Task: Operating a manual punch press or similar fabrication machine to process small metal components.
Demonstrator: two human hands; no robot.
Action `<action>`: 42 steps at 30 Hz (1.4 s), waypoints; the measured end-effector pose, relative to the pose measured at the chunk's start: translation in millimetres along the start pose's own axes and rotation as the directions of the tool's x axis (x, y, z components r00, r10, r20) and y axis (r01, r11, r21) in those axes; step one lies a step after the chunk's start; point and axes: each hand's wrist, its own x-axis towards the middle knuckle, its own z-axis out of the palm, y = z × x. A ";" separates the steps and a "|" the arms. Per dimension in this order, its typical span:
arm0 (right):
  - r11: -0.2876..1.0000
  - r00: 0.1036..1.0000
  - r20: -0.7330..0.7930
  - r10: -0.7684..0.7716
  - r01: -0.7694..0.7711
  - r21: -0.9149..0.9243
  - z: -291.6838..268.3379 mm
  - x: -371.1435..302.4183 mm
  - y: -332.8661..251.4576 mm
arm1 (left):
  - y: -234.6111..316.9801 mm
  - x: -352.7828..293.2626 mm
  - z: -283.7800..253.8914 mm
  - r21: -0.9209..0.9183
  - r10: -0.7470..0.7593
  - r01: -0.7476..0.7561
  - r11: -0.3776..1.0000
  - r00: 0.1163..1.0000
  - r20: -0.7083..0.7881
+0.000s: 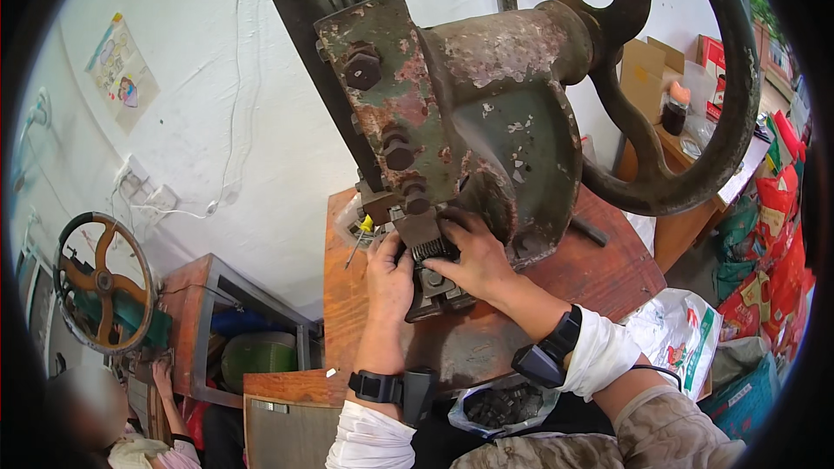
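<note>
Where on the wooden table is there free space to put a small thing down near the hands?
Bare wood shows on the table right of the press body, behind the right hand, and in a narrow strip left of the left hand. Under the press head, where both hands work, it is crowded.

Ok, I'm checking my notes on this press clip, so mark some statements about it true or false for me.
1. Both hands are at the die area of the old press. True: left hand and right hand are there.
2. The press is freshly painted blue. False: it is worn green with rust.
3. Each wrist carries a black strapped device. True.
4. The large flywheel lies flat on the table. False: it is mounted on the press.
5. A plastic bag of dark parts lies below the forearms. True.
</note>
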 end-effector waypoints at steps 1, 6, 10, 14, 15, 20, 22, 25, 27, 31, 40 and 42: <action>0.998 0.998 0.003 0.067 -0.067 0.008 2.7 1.3 0.4 | 0.7 -0.4 0.6 0.009 0.011 -0.011 1.000 1.000 0.001; 0.993 0.992 0.034 0.118 -0.117 -0.016 4.6 5.1 0.9 | 5.8 -1.9 2.1 0.004 0.020 -0.020 1.000 0.999 -0.038; 0.994 0.995 0.066 0.078 -0.082 0.071 -0.1 3.4 -1.6 | -7.6 1.0 6.0 -0.201 -0.062 0.041 0.979 0.993 -0.100; 0.996 0.998 0.054 -0.008 0.003 0.090 -6.5 -1.8 3.2 | -3.7 -0.4 0.7 0.019 0.024 -0.023 1.000 0.999 -0.030; 0.997 0.999 0.039 -0.036 0.033 0.068 -5.8 -1.7 5.3 | -4.1 -0.1 0.2 0.099 0.093 -0.094 0.991 0.996 0.013; 0.995 0.998 0.055 -0.006 0.000 0.101 -2.4 3.6 12.6 | -7.3 -1.0 1.1 0.074 0.120 -0.125 0.989 0.990 0.071; 0.983 0.997 0.074 0.027 -0.040 0.180 -4.4 5.1 16.7 | -6.2 0.2 2.8 0.097 0.089 -0.096 0.991 0.993 0.075; 0.981 0.992 0.097 0.085 -0.100 0.165 -2.9 10.8 12.5 | -16.0 0.7 5.4 0.002 0.056 -0.056 0.998 0.998 -0.013; 0.980 0.992 0.096 0.084 -0.099 0.170 -5.5 9.0 9.5 | -13.6 0.3 3.7 0.009 0.053 -0.053 0.999 0.999 -0.014; 0.936 0.982 0.121 0.147 -0.177 0.303 -19.6 3.0 5.6 | -24.5 3.9 3.4 -0.288 -0.075 0.073 0.955 0.997 0.004; 0.960 0.999 -0.016 0.042 -0.036 0.279 -37.8 -50.8 9.4 | 32.2 -5.3 4.6 0.406 -0.093 0.043 0.913 0.990 0.105; 0.955 0.997 -0.054 0.054 -0.036 0.294 -43.3 -68.4 15.6 | 54.0 -9.1 14.0 0.553 -0.166 0.135 0.822 0.986 0.006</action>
